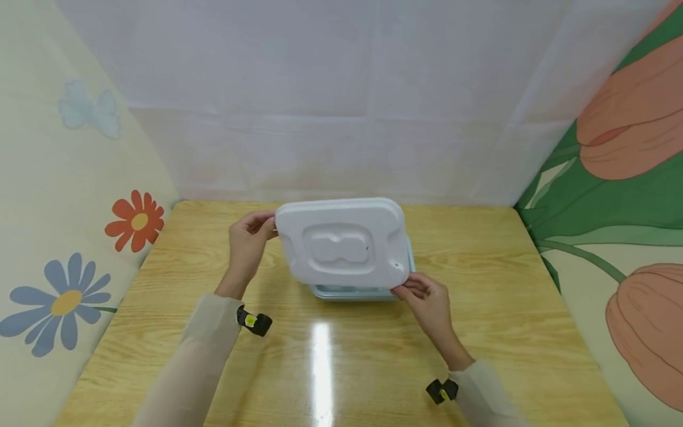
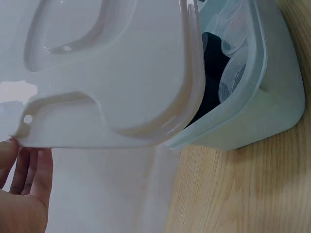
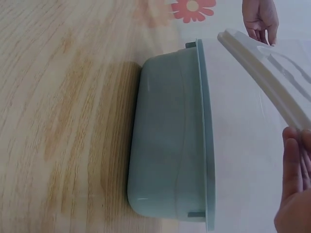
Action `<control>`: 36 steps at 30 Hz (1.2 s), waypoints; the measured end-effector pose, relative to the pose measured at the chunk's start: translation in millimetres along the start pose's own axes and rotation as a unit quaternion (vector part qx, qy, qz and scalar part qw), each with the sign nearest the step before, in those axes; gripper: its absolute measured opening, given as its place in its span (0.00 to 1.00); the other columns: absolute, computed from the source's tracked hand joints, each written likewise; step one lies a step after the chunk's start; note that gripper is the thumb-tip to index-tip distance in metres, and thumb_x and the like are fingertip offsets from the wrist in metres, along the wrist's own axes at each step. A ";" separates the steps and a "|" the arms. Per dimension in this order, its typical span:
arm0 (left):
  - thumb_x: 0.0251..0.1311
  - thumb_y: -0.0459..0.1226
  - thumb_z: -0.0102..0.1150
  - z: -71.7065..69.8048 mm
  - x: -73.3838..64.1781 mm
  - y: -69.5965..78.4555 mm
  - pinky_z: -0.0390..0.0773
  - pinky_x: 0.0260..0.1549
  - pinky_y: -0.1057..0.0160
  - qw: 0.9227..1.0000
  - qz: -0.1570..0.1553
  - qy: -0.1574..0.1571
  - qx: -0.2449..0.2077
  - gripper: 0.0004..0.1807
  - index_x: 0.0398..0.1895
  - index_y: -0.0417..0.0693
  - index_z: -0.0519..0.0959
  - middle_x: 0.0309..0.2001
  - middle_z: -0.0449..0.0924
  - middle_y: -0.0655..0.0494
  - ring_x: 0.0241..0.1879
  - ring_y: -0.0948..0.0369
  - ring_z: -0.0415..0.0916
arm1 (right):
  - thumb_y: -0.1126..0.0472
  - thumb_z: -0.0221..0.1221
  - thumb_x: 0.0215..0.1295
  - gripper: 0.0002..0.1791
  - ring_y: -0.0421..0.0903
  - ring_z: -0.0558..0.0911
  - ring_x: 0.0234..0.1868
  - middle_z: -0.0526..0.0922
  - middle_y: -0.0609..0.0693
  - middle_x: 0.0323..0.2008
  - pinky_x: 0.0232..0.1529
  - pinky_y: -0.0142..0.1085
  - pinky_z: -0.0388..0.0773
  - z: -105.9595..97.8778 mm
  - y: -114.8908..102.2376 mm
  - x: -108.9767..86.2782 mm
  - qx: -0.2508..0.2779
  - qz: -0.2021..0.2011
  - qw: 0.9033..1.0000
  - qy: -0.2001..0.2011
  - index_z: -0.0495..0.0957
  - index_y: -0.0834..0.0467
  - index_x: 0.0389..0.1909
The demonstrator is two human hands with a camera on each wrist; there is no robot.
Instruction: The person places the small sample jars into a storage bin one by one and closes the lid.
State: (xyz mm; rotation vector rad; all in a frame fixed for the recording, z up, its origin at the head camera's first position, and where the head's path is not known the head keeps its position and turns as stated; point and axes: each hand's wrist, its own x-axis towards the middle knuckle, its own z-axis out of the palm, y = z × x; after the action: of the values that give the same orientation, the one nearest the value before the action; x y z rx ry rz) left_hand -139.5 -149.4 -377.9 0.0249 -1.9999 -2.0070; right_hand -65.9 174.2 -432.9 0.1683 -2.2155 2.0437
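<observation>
A white rectangular lid (image 1: pixel 341 243) with a moulded centre is tilted above a pale blue-green plastic box (image 3: pixel 170 131). My left hand (image 1: pixel 248 246) pinches the lid's left edge. Near the lid's front right corner, my right hand (image 1: pixel 427 299) grips the rim between thumb and fingers. In the right wrist view, the lid stands apart from the box's rim. Inside the box, the left wrist view shows clear round plastic pieces (image 2: pixel 234 73) and something black (image 2: pixel 214 68). The lid hides most of the contents.
The box stands on a wood-grain table (image 1: pixel 480 332). A white sheet (image 1: pixel 341 107) hangs behind the table. Flower-printed cloths flank it, with a red flower (image 1: pixel 140 221) at left and pink tulips (image 1: pixel 645 332) at right.
</observation>
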 end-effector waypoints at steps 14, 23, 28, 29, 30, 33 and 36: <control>0.63 0.30 0.55 19.1 9.8 -7.1 0.82 0.35 0.72 0.997 -0.058 -0.035 0.043 0.15 0.49 0.27 0.77 0.32 0.80 0.67 0.32 0.71 0.80 | 0.77 0.62 0.54 0.22 0.37 0.85 0.28 0.84 0.46 0.26 0.32 0.30 0.83 -2.7 3.5 -5.5 0.025 0.027 0.997 0.063 0.71 0.69 0.51; 0.63 0.27 0.53 28.7 15.1 -21.3 0.82 0.35 0.72 0.994 -0.089 -0.046 0.050 0.14 0.49 0.27 0.77 0.37 0.81 0.55 0.30 0.71 0.80 | 0.78 0.57 0.58 0.16 0.38 0.84 0.27 0.83 0.65 0.30 0.33 0.35 0.84 -5.6 5.2 -4.6 0.007 0.053 0.996 0.077 0.72 0.71 0.49; 0.64 0.28 0.53 32.2 17.9 -30.4 0.81 0.36 0.73 0.989 -0.116 -0.055 0.072 0.14 0.51 0.29 0.77 0.48 0.79 0.36 0.30 0.72 0.79 | 0.75 0.57 0.60 0.12 0.39 0.84 0.27 0.83 0.66 0.33 0.34 0.39 0.84 -8.2 6.5 -3.9 -0.014 0.080 0.992 0.100 0.76 0.71 0.45; 0.64 0.28 0.53 32.7 18.6 -32.5 0.81 0.36 0.73 0.988 -0.120 -0.056 0.075 0.15 0.51 0.29 0.77 0.49 0.78 0.34 0.30 0.72 0.79 | 0.75 0.57 0.60 0.11 0.39 0.84 0.27 0.83 0.66 0.34 0.33 0.38 0.84 -8.8 6.9 -3.4 -0.020 0.084 0.991 0.102 0.77 0.72 0.44; 0.64 0.28 0.53 33.2 19.3 -34.5 0.81 0.36 0.73 0.988 -0.124 -0.057 0.078 0.15 0.51 0.29 0.77 0.50 0.77 0.33 0.30 0.73 0.79 | 0.75 0.57 0.61 0.11 0.39 0.83 0.27 0.82 0.66 0.34 0.32 0.36 0.84 -9.4 6.8 -3.0 -0.023 0.088 0.990 0.103 0.77 0.72 0.44; 0.64 0.28 0.53 35.1 21.5 -40.5 0.81 0.36 0.72 0.987 -0.133 -0.057 0.077 0.15 0.51 0.28 0.77 0.50 0.77 0.32 0.30 0.73 0.78 | 0.73 0.57 0.62 0.11 0.38 0.83 0.25 0.83 0.64 0.32 0.30 0.31 0.83 -11.7 6.1 -0.3 -0.031 0.112 0.989 0.096 0.77 0.73 0.44; 0.64 0.28 0.53 37.9 23.2 -45.2 0.81 0.36 0.72 0.984 -0.145 -0.063 0.087 0.14 0.50 0.28 0.77 0.50 0.77 0.32 0.29 0.73 0.78 | 0.72 0.56 0.63 0.12 0.38 0.82 0.24 0.84 0.59 0.29 0.30 0.30 0.83 -14.5 6.5 3.5 -0.022 0.148 0.985 0.089 0.76 0.74 0.45</control>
State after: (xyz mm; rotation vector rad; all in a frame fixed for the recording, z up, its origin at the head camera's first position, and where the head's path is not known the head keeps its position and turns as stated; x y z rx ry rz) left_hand -179.4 -118.7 -416.5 0.2466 -2.3649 -2.0376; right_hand -70.2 189.2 -437.6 -0.3567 -2.2817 2.0491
